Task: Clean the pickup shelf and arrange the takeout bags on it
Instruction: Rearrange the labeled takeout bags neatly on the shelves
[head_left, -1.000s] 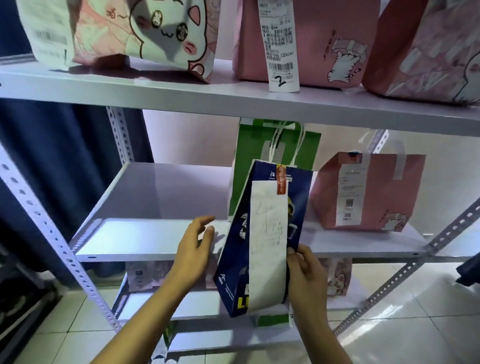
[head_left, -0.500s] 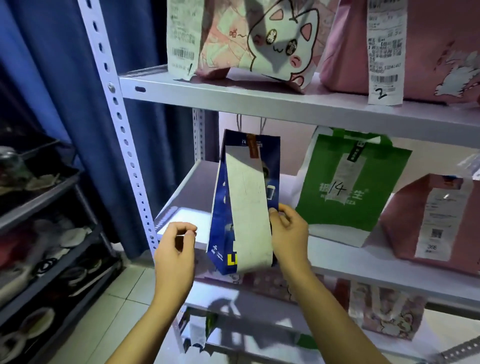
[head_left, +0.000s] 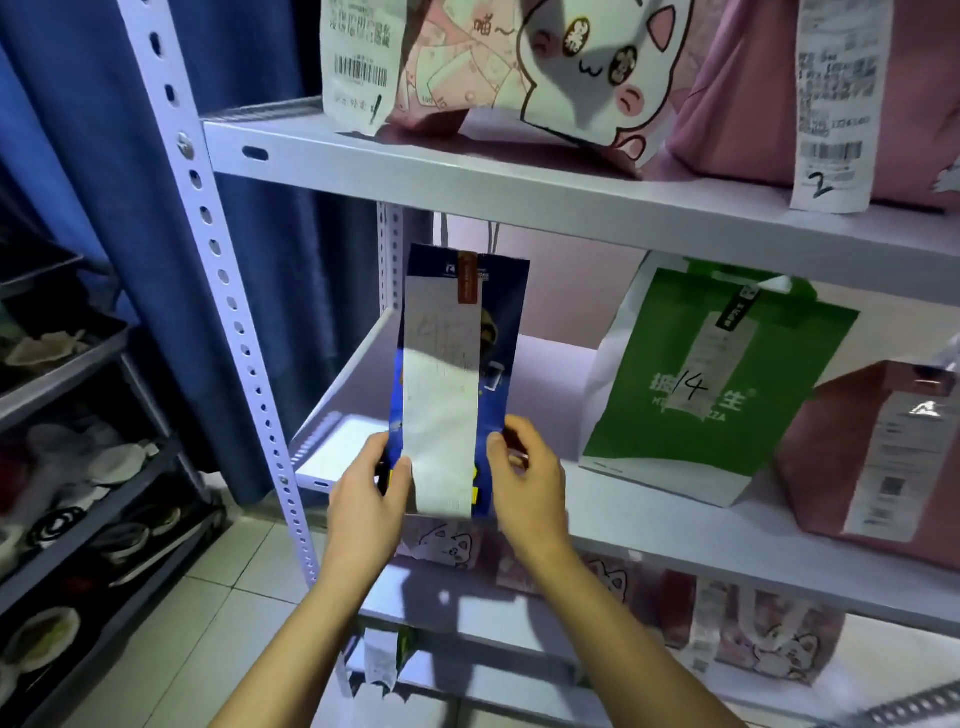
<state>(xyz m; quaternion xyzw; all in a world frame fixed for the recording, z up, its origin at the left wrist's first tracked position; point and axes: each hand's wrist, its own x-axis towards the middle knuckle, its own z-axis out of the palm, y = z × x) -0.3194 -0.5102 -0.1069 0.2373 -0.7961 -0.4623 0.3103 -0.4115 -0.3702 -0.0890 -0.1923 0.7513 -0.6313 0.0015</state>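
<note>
White metal shelf (head_left: 519, 171) stands by a dark blue curtain (head_left: 93, 156). Both hands hold the blue bag (head_left: 498, 322) upright at the middle shelf's front left: left hand (head_left: 366, 499) and right hand (head_left: 527, 483) pinch its low sides. It looks light and thin, so low side holds seem best. Half a second ago, the left hand was off it.

1. Only one view was given, taken from a head-worn camera.
2. It was aimed forward and slightly down at the white shelf rack (head_left: 519, 176), seen from close range at its front left corner.
3. Both forearms were seen entering from the bottom edge.
4. The wide lens bent the front left upright (head_left: 218, 270).
</note>
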